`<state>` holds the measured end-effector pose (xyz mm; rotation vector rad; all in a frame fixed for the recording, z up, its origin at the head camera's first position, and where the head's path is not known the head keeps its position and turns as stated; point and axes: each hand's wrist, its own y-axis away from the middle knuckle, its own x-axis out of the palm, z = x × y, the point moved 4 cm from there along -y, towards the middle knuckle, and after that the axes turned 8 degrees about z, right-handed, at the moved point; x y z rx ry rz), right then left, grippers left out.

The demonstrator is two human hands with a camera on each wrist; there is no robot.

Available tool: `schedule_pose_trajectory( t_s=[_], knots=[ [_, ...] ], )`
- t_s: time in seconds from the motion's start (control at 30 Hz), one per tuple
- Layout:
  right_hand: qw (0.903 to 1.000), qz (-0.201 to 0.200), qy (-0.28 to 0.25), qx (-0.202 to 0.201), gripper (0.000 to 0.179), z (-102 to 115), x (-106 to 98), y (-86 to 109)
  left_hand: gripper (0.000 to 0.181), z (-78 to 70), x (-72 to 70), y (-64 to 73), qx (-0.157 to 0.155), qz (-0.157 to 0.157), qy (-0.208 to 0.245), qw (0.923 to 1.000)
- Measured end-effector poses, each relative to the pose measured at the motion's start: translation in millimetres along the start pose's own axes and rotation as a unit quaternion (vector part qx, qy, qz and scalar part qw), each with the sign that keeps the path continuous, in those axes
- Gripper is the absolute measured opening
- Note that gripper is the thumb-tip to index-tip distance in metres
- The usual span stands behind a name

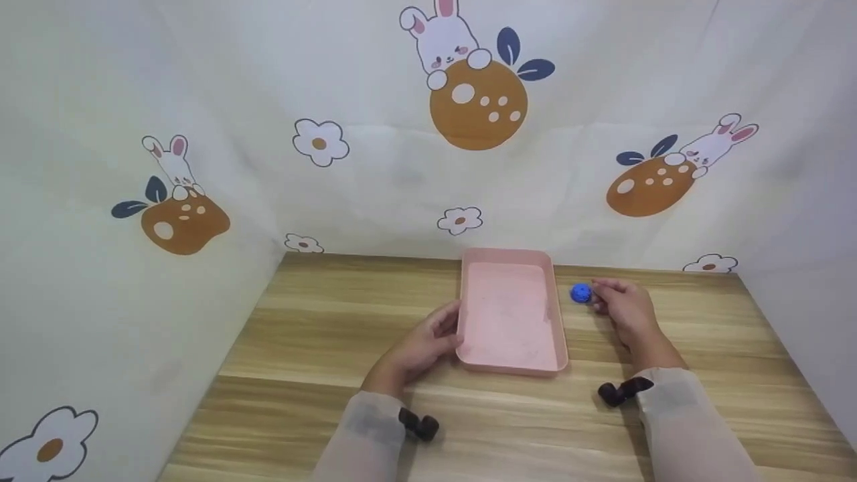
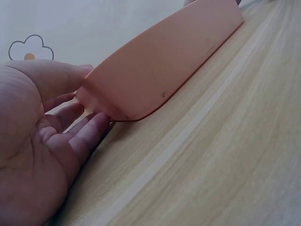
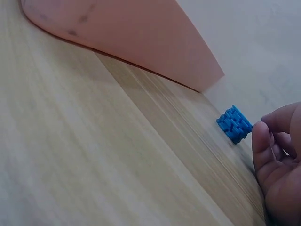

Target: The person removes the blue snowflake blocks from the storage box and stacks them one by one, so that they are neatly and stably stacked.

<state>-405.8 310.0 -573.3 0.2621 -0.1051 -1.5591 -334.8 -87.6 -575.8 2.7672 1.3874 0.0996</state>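
Observation:
A shallow pink tray (image 1: 512,308) lies lengthwise on the wooden table. My left hand (image 1: 428,341) holds its left side near the front corner. In the left wrist view, one digit reaches the upper rim of the pink tray (image 2: 155,70), and other fingertips (image 2: 102,119) are at its lower edge. To the right of the tray is a small round blue piece (image 1: 581,292) with a brick-like surface. My right hand (image 1: 626,308) pinches that blue piece (image 3: 234,124) at its edge between thumb and fingertips. Part of the right hand is cut off in the right wrist view.
Cloth walls with rabbit and flower prints (image 1: 479,104) enclose the table (image 1: 335,321) at the back and sides. The tray's far end stands close to the back wall. Each sleeve carries a black wrist camera (image 1: 422,425).

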Motion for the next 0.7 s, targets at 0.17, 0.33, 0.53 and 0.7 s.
schedule_pose_trajectory(
  t_s=[0.17, 0.33, 0.53, 0.7],
  knots=[
    [0.9999, -0.01, -0.008, -0.006, 0.047, 3.6, 0.7, 2.2, 0.074, -0.8, 0.0, -0.9, 0.004, 0.003, 0.007, 1.0],
    [0.9989, -0.022, -0.038, -0.015, 0.045, 8.6, -0.8, 8.7, 0.07, -3.6, 1.0, -3.3, 0.02, 0.005, 0.032, 0.9993],
    [0.9954, -0.011, -0.095, -0.012, 0.031, 18.8, 0.6, 13.5, 0.065, -9.5, -1.3, -2.0, 0.028, -0.014, 0.065, 0.9974],
    [0.9882, 0.01, -0.152, -0.016, 0.01, 37.9, 13.3, 20.6, 0.067, -20.1, -15.7, 7.6, 0.009, -0.088, 0.07, 0.9937]
  ],
)
